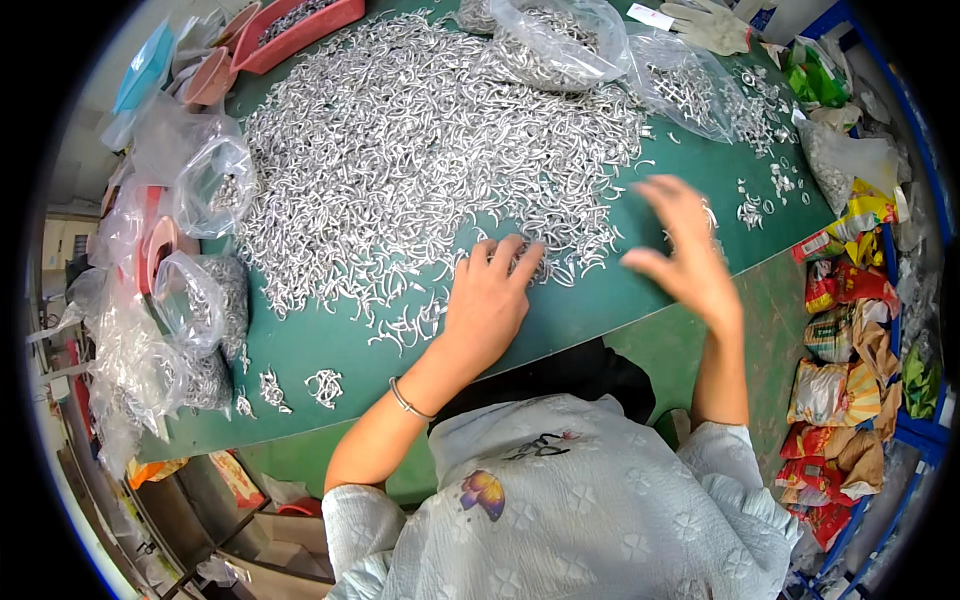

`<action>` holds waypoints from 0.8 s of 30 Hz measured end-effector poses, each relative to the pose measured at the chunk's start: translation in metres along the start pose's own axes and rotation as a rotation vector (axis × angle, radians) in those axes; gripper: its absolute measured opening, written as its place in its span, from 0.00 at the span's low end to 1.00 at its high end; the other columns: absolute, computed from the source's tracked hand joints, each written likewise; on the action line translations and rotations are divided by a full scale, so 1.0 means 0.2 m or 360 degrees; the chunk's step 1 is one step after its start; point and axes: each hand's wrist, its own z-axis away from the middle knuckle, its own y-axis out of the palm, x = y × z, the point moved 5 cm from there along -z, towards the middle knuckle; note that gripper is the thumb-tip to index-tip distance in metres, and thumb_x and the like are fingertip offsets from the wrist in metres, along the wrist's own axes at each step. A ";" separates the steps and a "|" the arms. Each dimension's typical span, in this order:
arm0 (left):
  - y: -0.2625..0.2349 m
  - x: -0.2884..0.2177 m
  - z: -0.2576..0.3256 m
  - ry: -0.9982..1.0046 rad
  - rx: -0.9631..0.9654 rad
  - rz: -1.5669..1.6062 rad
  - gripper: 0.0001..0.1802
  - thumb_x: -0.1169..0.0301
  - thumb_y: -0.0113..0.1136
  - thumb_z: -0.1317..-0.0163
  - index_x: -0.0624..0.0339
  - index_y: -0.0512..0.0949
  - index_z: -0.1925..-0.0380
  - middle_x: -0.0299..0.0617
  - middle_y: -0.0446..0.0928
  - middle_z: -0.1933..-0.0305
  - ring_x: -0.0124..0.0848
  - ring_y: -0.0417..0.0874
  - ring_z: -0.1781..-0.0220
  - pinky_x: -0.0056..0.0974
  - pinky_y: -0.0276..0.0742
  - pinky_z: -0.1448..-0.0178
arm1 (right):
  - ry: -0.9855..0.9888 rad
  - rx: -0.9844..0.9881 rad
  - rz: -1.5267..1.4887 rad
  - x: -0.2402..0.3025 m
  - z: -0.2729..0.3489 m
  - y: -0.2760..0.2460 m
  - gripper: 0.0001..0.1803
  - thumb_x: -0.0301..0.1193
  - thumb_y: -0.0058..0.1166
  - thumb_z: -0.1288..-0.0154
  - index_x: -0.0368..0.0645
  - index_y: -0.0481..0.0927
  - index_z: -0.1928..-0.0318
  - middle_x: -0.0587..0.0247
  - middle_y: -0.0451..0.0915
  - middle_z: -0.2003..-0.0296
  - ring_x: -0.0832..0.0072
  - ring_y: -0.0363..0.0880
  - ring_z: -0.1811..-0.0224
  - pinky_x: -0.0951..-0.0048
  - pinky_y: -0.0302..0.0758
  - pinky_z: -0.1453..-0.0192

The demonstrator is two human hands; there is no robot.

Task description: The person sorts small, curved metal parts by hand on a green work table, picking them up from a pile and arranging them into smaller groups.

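A wide heap of small curved silvery metal pieces (400, 150) covers much of the green tabletop (570, 320). At the heap's near edge my left hand (487, 305) lies palm down, its fingers spread and their tips on the pieces. What is under those fingertips is hidden. To the right of the heap, my right hand (690, 250) is above the table with thumb and fingers apart, slightly blurred, and nothing shows between them. A few metal pieces show beside its knuckles, partly hidden by the hand.
Clear plastic bags of metal pieces (560, 45) stand along the back, and more bags (205, 300) line the left edge. A red tray (300, 30) sits at the far left. Small piles (325, 388) lie near the front left. Colourful sacks (835, 390) fill a blue rack at right.
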 end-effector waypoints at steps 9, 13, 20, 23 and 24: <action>-0.16 0.15 0.15 -0.0236 -0.0187 0.0273 0.19 0.82 0.62 0.51 0.64 0.75 0.55 0.50 0.72 0.51 0.49 0.76 0.50 0.45 0.75 0.48 | -0.0168 -0.0084 -0.0130 0.30 0.01 0.41 0.26 0.25 0.68 0.51 0.44 0.78 0.48 0.54 0.67 0.38 0.48 0.63 0.37 0.46 0.64 0.36; -0.20 0.27 0.16 -0.0395 -0.0385 0.0591 0.18 0.84 0.64 0.50 0.64 0.75 0.58 0.46 0.75 0.54 0.38 0.78 0.55 0.36 0.76 0.53 | -0.0437 -0.0083 -0.0356 0.41 -0.02 0.48 0.22 0.15 0.60 0.53 0.39 0.79 0.53 0.58 0.74 0.48 0.54 0.70 0.46 0.58 0.72 0.43; -0.20 0.59 0.16 -0.1080 -0.0640 0.2495 0.11 0.77 0.56 0.33 0.66 0.76 0.52 0.45 0.81 0.54 0.25 0.79 0.60 0.28 0.75 0.58 | 0.0094 -0.0082 -0.1003 0.28 -0.22 0.49 0.14 0.18 0.64 0.49 0.36 0.81 0.59 0.63 0.80 0.63 0.72 0.79 0.58 0.72 0.75 0.56; -0.24 0.67 0.13 -0.1006 -0.0729 0.2764 0.14 0.76 0.54 0.31 0.69 0.74 0.47 0.47 0.80 0.53 0.32 0.82 0.53 0.35 0.80 0.49 | 0.0537 -0.0081 -0.1531 0.10 -0.30 0.53 0.13 0.21 0.63 0.40 0.37 0.81 0.54 0.68 0.82 0.60 0.82 0.78 0.59 0.79 0.74 0.59; -0.26 0.67 0.13 -0.0973 -0.0767 0.2675 0.16 0.76 0.53 0.31 0.70 0.72 0.44 0.49 0.79 0.49 0.34 0.81 0.50 0.37 0.79 0.46 | 0.0715 -0.0039 -0.1730 0.08 -0.32 0.52 0.14 0.22 0.62 0.38 0.36 0.80 0.51 0.67 0.82 0.58 0.81 0.78 0.58 0.80 0.74 0.58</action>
